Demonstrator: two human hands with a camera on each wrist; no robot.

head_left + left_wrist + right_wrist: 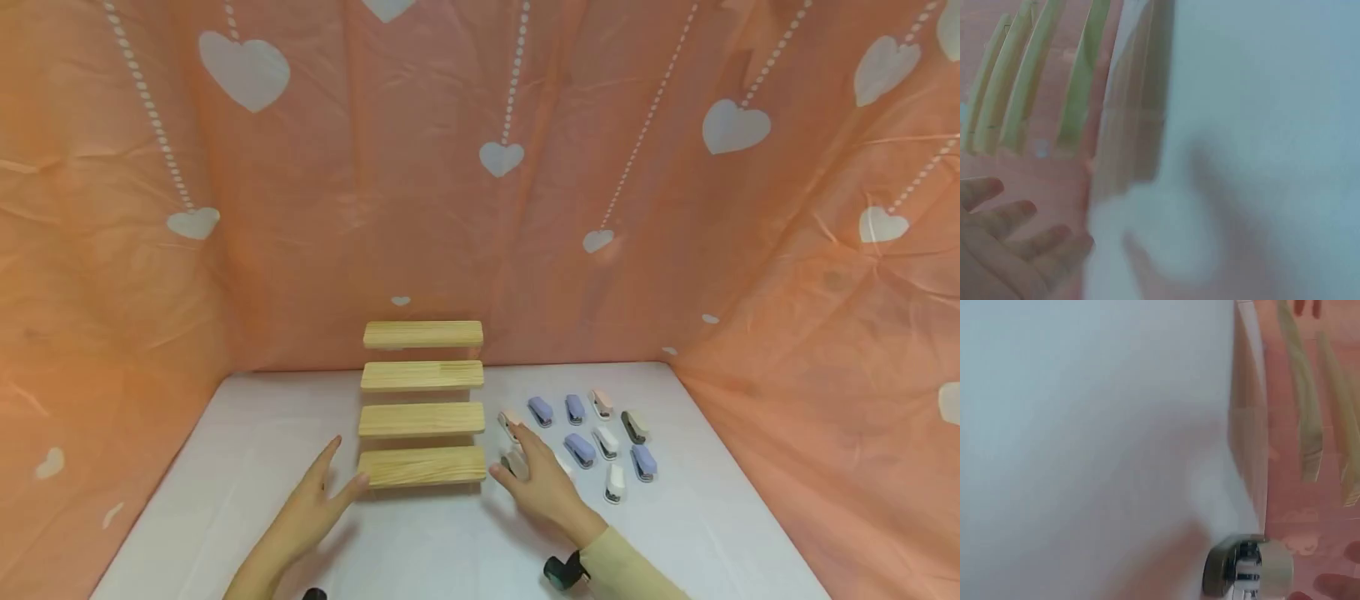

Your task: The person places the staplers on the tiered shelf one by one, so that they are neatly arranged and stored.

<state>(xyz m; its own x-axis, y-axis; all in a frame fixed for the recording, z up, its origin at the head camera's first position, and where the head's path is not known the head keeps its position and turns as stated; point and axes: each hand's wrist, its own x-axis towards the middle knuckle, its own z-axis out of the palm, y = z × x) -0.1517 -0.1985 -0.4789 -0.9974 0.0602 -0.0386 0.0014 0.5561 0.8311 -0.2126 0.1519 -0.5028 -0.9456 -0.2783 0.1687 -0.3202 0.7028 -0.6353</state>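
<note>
A person's left hand (311,500) lies flat on the white table (225,467), fingers straight and spread, its thumb touching the near left corner of a wooden stepped stand (422,404), apparently steadying it. The right hand (543,483) reaches in from the other side, fingers extended over two small staplers, a beige stapler (513,461) beneath the fingertips and a pink stapler (507,422) just beyond. Whether the fingers pinch either one cannot be told; the right wrist view shows the beige stapler just beside the fingertips, lying on its side by the stand's lowest step. The stand has four pale pine steps rising toward the pink heart-printed backdrop (480,167). To the right, nine more staplers (600,437) in lilac, white, pink and grey sit in loose rows, near the hand.
</note>
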